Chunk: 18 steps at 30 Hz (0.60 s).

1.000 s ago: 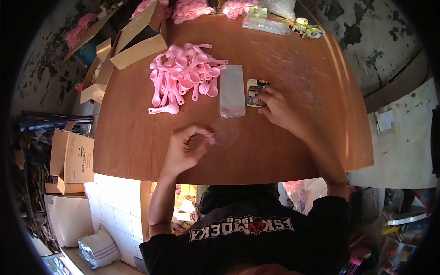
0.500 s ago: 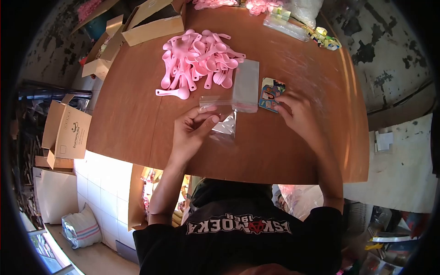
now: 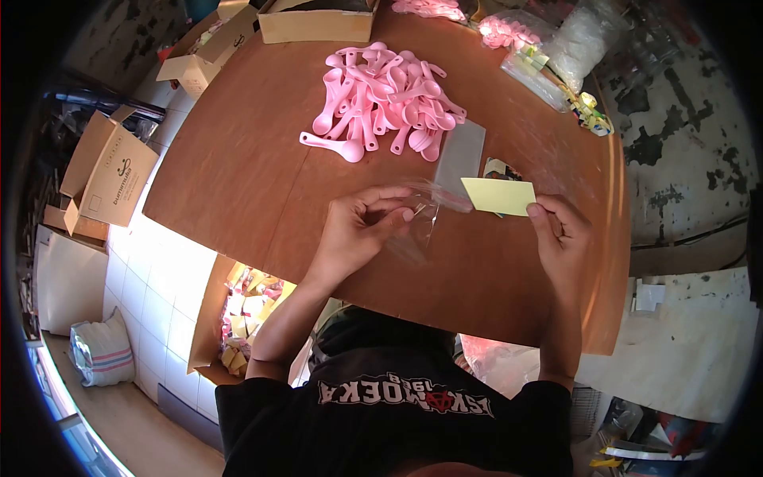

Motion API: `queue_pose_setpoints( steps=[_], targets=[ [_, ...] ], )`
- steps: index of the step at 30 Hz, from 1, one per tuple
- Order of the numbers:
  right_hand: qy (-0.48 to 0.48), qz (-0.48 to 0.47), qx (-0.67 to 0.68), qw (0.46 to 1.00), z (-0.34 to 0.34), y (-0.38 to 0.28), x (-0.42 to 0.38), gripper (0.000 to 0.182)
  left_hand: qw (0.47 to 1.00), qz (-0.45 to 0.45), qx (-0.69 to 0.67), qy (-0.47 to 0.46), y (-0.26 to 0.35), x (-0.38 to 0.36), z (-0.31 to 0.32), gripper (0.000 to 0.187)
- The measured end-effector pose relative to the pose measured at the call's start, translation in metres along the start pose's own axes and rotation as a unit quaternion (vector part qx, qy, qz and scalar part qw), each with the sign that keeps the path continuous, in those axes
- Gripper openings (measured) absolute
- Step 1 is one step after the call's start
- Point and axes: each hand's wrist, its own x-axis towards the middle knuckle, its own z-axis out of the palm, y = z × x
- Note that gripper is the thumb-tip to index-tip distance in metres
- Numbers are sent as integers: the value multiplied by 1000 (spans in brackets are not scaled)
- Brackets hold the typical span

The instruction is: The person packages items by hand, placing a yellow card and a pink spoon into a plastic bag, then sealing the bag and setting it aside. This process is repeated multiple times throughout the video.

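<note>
My left hand (image 3: 369, 226) pinches a clear plastic bag (image 3: 421, 226) over the middle of the brown table (image 3: 238, 159). To its right, my right hand (image 3: 560, 230) grips a pale yellow card (image 3: 505, 195) by its right end, between thumb and fingers. Behind that card, a stack of printed cards (image 3: 499, 168) is partly hidden. A pile of clear bags (image 3: 462, 155) lies flat left of the stack. Pink plastic spoons (image 3: 381, 95) are heaped beyond my left hand, with one spoon (image 3: 338, 147) at the heap's near edge.
Open cardboard boxes stand at the table's far left edge (image 3: 318, 25) and on the left (image 3: 119, 179). At the far right are more pink pieces (image 3: 509, 33), plastic packs (image 3: 536, 75) and a yellow-green strip (image 3: 590, 115). Below the table's front edge sits a box of packets (image 3: 246, 310).
My right hand has lifted a card from the stack; its pale yellow side now shows. My left hand still holds the clear bag. The whole view has shifted and turned slightly.
</note>
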Motion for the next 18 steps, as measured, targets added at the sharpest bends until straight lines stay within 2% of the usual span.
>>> queue_pose_setpoints(
  steps=[2,3,5,7,9,10,12,14,16,17,18],
  targets=[
    [3,-3,150,989,3,-12,-3,11,998,-31,13,-47,0,-1,2,29],
    [5,1,149,989,7,-17,-2,11,998,-33,14,-50,1,-2,3,29],
    [9,25,208,978,15,-26,3,12,993,-6,30,-115,7,-6,7,27],
    [5,50,198,979,18,-27,12,13,992,15,39,-118,9,-8,8,24],
    [-108,-2,158,982,20,-20,19,15,986,68,92,-118,7,-8,3,21],
    [-144,13,138,980,19,-22,21,15,987,69,92,-116,8,-9,1,21],
    [-123,11,149,981,30,-25,18,14,978,60,156,-122,14,-10,-1,20],
    [-101,11,161,982,35,-27,13,12,979,36,151,-135,13,-10,0,21],
    [-152,2,152,977,34,-27,11,11,977,16,147,-151,11,-9,4,22],
    [-151,1,152,977,35,-29,11,11,983,40,122,-131,10,-10,8,22],
    [-180,-59,136,973,36,-31,11,13,987,63,97,-112,10,-11,12,23]
  ],
)
